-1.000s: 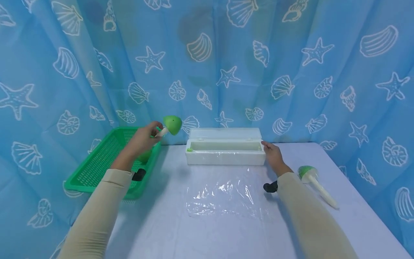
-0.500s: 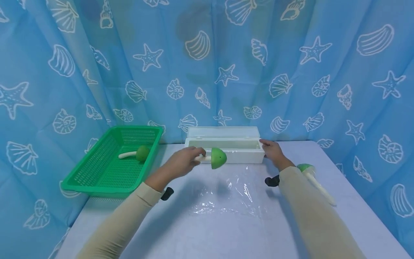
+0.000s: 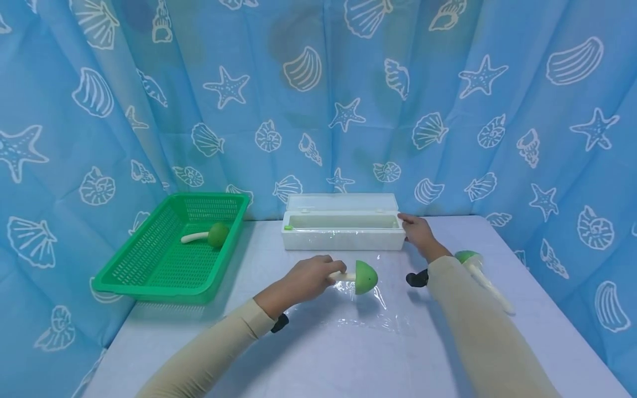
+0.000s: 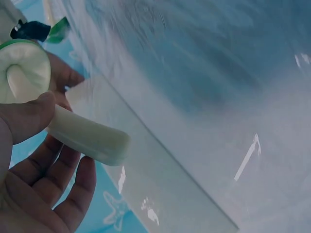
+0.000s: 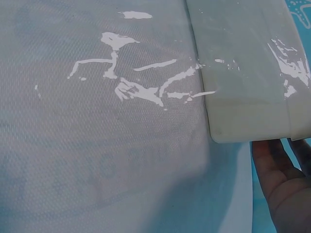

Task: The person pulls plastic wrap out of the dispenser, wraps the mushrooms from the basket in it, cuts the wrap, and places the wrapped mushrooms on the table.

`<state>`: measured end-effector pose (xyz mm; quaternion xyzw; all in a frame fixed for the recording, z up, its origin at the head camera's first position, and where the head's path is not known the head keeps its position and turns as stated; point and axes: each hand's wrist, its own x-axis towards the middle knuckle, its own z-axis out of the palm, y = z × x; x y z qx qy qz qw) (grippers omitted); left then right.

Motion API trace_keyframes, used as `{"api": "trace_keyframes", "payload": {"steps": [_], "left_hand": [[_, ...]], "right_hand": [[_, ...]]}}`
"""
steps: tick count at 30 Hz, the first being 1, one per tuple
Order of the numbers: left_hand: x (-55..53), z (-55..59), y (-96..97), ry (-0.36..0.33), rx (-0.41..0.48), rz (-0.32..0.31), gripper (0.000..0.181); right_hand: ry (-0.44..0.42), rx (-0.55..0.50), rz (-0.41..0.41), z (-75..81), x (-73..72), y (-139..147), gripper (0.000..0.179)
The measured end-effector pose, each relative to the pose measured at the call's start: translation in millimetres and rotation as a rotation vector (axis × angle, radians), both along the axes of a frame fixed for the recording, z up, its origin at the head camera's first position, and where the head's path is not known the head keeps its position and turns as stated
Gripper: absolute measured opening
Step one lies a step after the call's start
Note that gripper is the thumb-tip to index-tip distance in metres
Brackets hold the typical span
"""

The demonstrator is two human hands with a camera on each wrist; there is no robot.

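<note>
My left hand pinches the white stem of a green-capped toy mushroom just above a sheet of clear cling film on the table. In the left wrist view the mushroom's stem lies between thumb and fingers, with the cap's pale underside beside the thumb. My right hand holds the right end of a long white cling film dispenser. The film runs forward from it. In the right wrist view, fingers press against the dispenser's end.
A green basket at the left holds another green-capped mushroom. A third mushroom lies right of my right forearm. The dispenser's clear lid stands raised at the back, before a blue shell-print curtain.
My left hand has carried the mushroom from above the basket rightward and down over the film, its cap now pointing right. The right hand stays at the dispenser's end.
</note>
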<state>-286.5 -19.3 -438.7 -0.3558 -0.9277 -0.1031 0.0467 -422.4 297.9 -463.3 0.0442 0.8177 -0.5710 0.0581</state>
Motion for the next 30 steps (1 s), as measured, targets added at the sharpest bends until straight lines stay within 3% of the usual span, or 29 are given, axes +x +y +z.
{"api": "trace_keyframes", "payload": {"steps": [11, 19, 21, 25, 28, 30], "left_hand": [[10.6, -16.5, 12.5, 0.044, -0.112, -0.043, 0.038], [18.0, -27.0, 12.6, 0.073, -0.184, -0.081, 0.023], [19.4, -27.2, 12.7, 0.065, -0.183, -0.075, 0.022], [21.5, -26.6, 11.7, 0.07, -0.16, -0.073, 0.023], [25.1, -25.9, 6.4, 0.109, -0.122, -0.08, 0.024], [30.2, -24.2, -1.0, 0.137, -0.104, -0.084, 0.024]], "right_hand": [[0.0, -0.007, -0.002, -7.7, -2.4, 1.0, 0.045], [0.009, 0.013, 0.022, -3.2, 0.2, 2.0, 0.046], [0.024, 0.071, 0.046, 0.3, 2.9, 2.9, 0.047], [0.114, 0.305, 0.057, 9.7, 15.2, 6.6, 0.049], [0.207, 0.434, 0.03, 15.0, 34.8, 8.6, 0.047], [0.233, 0.441, 0.042, 18.7, 53.9, 7.5, 0.046]]}}
